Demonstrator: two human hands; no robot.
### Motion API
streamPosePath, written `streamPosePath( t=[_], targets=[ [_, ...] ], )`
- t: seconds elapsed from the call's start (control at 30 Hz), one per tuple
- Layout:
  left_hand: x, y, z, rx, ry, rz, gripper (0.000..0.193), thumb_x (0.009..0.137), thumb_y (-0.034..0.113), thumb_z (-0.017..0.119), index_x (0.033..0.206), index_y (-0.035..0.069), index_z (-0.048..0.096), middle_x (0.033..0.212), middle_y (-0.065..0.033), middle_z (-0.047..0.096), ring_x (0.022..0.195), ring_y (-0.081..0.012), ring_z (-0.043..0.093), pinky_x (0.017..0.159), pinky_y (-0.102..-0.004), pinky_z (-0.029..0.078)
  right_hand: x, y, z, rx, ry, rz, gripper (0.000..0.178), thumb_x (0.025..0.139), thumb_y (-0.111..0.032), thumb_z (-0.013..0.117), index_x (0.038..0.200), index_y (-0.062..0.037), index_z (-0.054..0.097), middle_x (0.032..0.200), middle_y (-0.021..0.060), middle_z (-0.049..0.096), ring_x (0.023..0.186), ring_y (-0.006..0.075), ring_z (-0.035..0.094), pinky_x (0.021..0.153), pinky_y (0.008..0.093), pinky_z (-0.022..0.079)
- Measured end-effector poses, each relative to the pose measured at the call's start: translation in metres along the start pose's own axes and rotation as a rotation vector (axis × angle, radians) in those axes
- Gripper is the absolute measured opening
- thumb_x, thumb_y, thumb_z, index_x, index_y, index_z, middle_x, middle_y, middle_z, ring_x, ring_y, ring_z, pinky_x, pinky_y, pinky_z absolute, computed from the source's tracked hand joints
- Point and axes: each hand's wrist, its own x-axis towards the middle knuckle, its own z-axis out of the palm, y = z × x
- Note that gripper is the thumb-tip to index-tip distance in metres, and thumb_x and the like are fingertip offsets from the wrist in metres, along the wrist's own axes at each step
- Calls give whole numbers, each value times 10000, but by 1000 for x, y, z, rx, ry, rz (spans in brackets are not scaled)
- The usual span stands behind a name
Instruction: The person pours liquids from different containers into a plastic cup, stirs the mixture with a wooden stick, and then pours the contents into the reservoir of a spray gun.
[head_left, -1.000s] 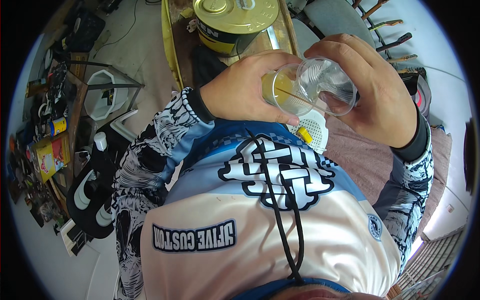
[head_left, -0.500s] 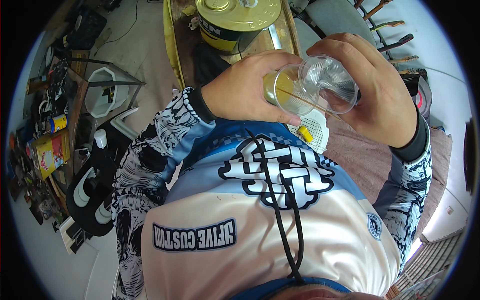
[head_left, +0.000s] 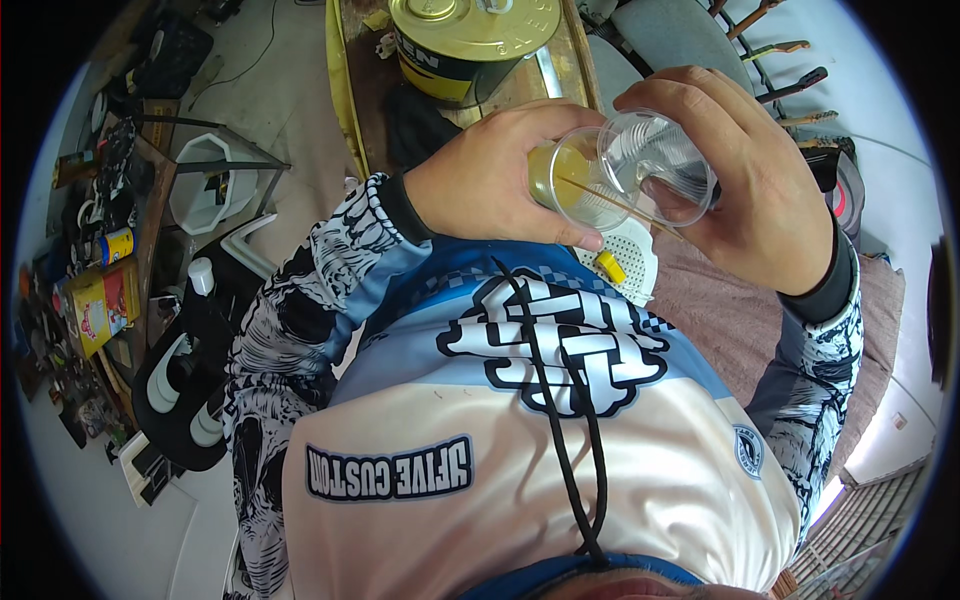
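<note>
My left hand (head_left: pixel 490 175) is wrapped round a clear plastic cup (head_left: pixel 568 180) with yellowish liquid in its bottom, tipped so its mouth faces right. In my right hand (head_left: pixel 755 185) is a second clear plastic cup (head_left: pixel 655 150), also tilted, its rim overlapping the first cup's rim. I cannot tell whether anything is inside this second cup. A thin wooden stick (head_left: pixel 605 198) slants out of the left cup toward my right fingers. Whether those fingers pinch the stick is hidden behind the right cup.
Beyond my hands a big gold-lidded tin (head_left: pixel 440 85) stands on a wooden bench (head_left: pixel 365 60) beside dark cloth (head_left: pixel 415 130). Below the cups lies a white perforated disc (head_left: pixel 635 255) with a small yellow piece (head_left: pixel 610 266). A grey chair (head_left: pixel 680 45) is at far right, a cluttered shelf (head_left: pixel 150 230) at left.
</note>
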Motion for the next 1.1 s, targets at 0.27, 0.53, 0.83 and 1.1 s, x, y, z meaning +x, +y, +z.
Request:
streamPosePath(
  t=[0.27, 0.53, 0.83, 1.1],
  targets=[
    [12, -2, 4, -60, -18, -32, 866, 652, 245, 963, 1361, 3, 530, 1267, -114, 632, 1172, -192, 613, 1032, -336, 467, -5, 29, 3, 176, 26, -21, 607, 678, 24, 765, 1249, -9, 561, 1223, 148, 605, 1139, 324, 609, 961, 384, 493],
    [13, -14, 26, -113, 113, -153, 772, 686, 108, 928, 1351, 45, 539, 1282, -64, 612, 1200, -157, 583, 1041, -321, 456, -37, 123, 93, 979, 290, 144, 673, 795, -64, 826, 1375, -30, 488, 1276, 91, 632, 1189, 182, 582, 1046, 361, 438],
    [-43, -31, 95, -178, 572, -382, 834, 705, 39, 894, 1397, -2, 432, 1333, -142, 595, 1317, -261, 531, 1114, -387, 411, -43, 195, 270, 1004, 480, 322, 696, 751, -104, 884, 1326, -1, 505, 1213, 101, 652, 1114, 173, 623, 948, 306, 513],
    [-320, 73, 151, -103, 850, -393, 774, 705, 33, 901, 1364, 29, 496, 1259, -80, 623, 1205, -181, 586, 1055, -331, 459, -92, -52, 366, 986, 506, 322, 911, 721, -109, 899, 1446, 9, 360, 1334, 180, 548, 1229, 263, 561, 1005, 369, 496]
  ],
)
